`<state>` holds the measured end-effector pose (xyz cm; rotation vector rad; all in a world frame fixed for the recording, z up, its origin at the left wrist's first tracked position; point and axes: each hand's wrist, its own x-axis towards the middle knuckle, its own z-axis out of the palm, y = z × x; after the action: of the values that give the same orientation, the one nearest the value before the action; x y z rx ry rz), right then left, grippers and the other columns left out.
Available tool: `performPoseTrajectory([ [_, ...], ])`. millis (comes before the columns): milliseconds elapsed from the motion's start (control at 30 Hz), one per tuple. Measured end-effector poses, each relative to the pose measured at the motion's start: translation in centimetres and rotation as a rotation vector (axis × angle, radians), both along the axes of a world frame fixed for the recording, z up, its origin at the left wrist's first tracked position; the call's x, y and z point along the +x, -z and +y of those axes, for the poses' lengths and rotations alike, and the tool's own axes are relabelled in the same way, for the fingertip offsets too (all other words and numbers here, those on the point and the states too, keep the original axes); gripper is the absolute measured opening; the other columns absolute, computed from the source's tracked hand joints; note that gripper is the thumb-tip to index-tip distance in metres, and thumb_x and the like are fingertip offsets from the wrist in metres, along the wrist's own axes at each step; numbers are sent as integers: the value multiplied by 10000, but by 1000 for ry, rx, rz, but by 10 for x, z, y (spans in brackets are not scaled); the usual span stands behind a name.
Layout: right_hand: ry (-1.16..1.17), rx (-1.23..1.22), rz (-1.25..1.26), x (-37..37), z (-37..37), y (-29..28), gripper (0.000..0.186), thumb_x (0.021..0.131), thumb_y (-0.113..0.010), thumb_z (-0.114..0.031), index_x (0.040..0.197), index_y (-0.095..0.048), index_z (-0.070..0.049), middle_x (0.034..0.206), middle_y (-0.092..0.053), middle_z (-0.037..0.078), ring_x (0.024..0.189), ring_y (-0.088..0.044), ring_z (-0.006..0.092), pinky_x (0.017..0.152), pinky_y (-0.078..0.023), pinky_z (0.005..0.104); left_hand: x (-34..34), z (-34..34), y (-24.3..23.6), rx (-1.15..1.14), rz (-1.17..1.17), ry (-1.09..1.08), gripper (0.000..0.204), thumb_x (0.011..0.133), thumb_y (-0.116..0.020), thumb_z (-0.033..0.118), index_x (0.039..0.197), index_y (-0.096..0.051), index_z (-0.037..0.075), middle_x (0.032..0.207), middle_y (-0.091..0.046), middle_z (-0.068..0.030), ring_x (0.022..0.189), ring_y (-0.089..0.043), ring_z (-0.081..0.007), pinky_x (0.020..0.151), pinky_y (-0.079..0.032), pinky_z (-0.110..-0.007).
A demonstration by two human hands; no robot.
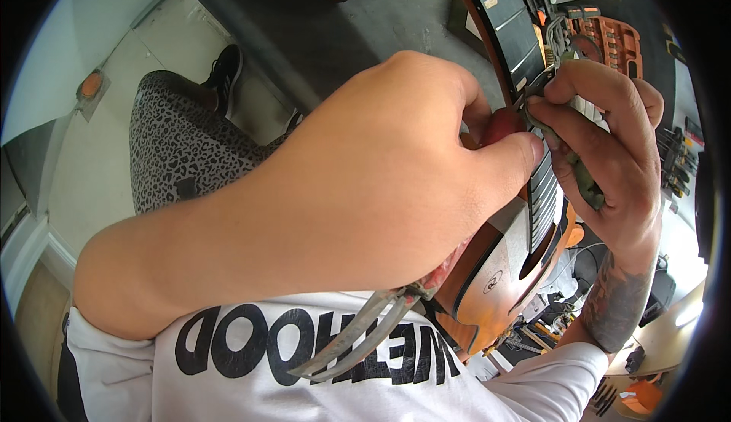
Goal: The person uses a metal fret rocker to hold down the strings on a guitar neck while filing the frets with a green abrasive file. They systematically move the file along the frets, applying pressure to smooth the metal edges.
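Observation:
A guitar (487, 285) with an orange-brown body lies to the right of my left forearm, its dark fretboard (504, 11) with metal frets running up past my fingers. My left hand (415, 140) is closed around a tool with a worn red grip (504, 125); two long metal prongs (354, 338) stick out below that hand. Across the fretboard my right hand (609, 132) pinches at the neck's edge, fingers wrapped about a green-handled tool (586, 182). Thin metal shows between the two hands, but its shape is mostly hidden by fingers.
An orange tool case (613, 41) lies at the far right beside several hand tools. A dark grey bench top (411, 26) spreads behind the neck. Cables and small parts clutter the area right of the guitar body. My patterned trouser leg (179, 140) is at left.

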<state>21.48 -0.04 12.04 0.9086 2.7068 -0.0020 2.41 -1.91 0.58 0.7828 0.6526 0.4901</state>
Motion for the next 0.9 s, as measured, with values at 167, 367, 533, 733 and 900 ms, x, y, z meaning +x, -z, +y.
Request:
performPoseTrajectory([
  [167,-16,-12,-8,6,3,-1,384,613,-739,30,996,-712,16,1079,-615,111,993,-589,243,889,-370,367,0,1,-1,27,1,14,378,972,-632,258,1006,-575,-114,487,-548,-42,327,-466,-88,321,-348,-242],
  [367,5,-94,78,6,0,3,367,622,-730,28,989,-707,20,1085,-607,121,1011,-596,253,901,-373,372,2,-1,2,72,-19,-8,382,966,-643,266,997,-577,-109,486,-544,-38,325,-464,-87,319,-346,-241],
  [533,64,-62,21,5,6,-11,348,666,-712,31,1013,-692,46,1157,-614,176,1073,-612,317,986,-403,415,-2,2,-6,-56,6,29,378,963,-649,278,990,-583,-93,485,-538,-34,324,-460,-86,319,-345,-240],
  [733,37,143,-129,30,1,-52,399,756,-659,28,1155,-646,19,1278,-623,198,1200,-587,347,1055,-392,452,-2,2,-4,-11,9,52,379,966,-645,290,986,-586,-84,490,-541,-32,324,-456,-80,321,-348,-237],
  [900,109,339,-154,32,-14,-51,333,831,-612,53,1160,-608,5,1281,-632,184,1234,-578,316,1086,-350,432,-3,4,-10,-10,75,62,373,965,-650,308,970,-600,-61,508,-542,-4,379,-437,-35,371,-323,-222],
])
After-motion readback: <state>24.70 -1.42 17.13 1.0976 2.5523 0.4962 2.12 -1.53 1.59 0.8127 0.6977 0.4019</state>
